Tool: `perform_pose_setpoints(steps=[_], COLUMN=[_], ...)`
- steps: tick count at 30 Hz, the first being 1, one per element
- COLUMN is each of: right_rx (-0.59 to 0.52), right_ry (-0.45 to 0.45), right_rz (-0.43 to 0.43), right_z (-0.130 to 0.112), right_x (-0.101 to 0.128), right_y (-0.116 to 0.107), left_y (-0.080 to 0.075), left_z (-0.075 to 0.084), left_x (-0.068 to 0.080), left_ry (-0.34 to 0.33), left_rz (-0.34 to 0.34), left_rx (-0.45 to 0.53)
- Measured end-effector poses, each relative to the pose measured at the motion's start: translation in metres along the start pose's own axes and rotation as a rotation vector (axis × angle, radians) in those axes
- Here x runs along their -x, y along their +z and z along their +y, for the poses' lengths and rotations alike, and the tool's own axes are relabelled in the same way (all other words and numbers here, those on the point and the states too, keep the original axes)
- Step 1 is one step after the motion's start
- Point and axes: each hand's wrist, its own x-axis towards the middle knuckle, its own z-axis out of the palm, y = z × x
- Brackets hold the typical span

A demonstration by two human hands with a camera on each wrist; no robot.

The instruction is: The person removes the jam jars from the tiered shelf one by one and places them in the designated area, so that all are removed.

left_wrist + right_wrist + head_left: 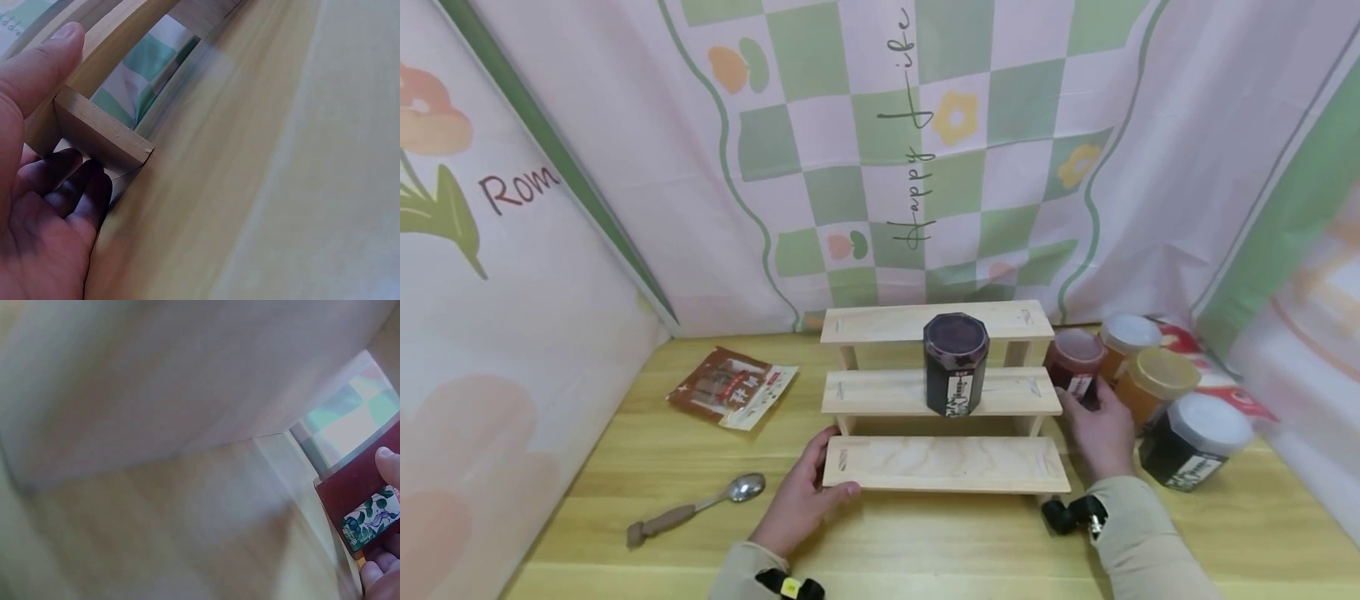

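Note:
A three-step wooden rack (946,464) stands mid-table. My left hand (805,492) grips the left end of its lowest step; in the left wrist view the thumb lies over the plank (119,44) and the fingers curl beside the end support (103,134). A dark, faceted jar (956,367) sits upright on the middle step. To the right of the rack, my right hand (1101,429) holds a dark red jar (1073,360) between thumb and fingers. Its leafy printed label (372,519) shows in the right wrist view.
Beside the right hand stand an amber jar with a yellowish lid (1157,379), a white-lidded amber jar (1127,337) and a white-lidded dark jar (1195,442). A red-and-white packet (1236,400) lies behind them. At left are a brown food packet (730,387) and a spoon (696,508).

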Motion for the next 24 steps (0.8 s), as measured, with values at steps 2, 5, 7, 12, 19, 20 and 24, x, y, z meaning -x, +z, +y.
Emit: perform_pose_setpoints(steps=[2, 5, 7, 12, 19, 20, 24], right_rx=[-0.014, -0.043, -0.06, -0.078, -0.095, -0.098, -0.118], right_ry=[0.004, 0.015, 0.025, 0.04, 0.081, 0.09, 0.111], right_rz=[0.005, 0.007, 0.007, 0.009, 0.005, 0.005, 0.006], right_z=[-0.0005, -0.0023, -0.0032, -0.0042, -0.0069, -0.0075, -0.0097], right_x=[0.0, -0.0005, -0.0014, -0.0031, -0.0035, -0.0032, -0.0024], right_y=[0.0003, 0.0014, 0.0023, 0.0037, 0.0034, 0.0032, 0.0024], left_y=[0.0001, 0.0001, -0.0001, -0.0007, -0.0015, -0.0015, -0.0008], left_z=[-0.0003, -0.0003, 0.0, 0.0013, 0.0034, 0.0033, 0.0042], left_x=[-0.0004, -0.0006, -0.0005, 0.0005, 0.0017, 0.0017, 0.0015], left_ry=[-0.001, -0.002, -0.001, -0.001, 0.0, 0.0, -0.001], left_rz=[-0.001, 0.001, 0.0, -0.004, 0.0, -0.001, -0.001], left_rx=[0.007, 0.011, 0.021, 0.037, 0.03, 0.032, 0.052])
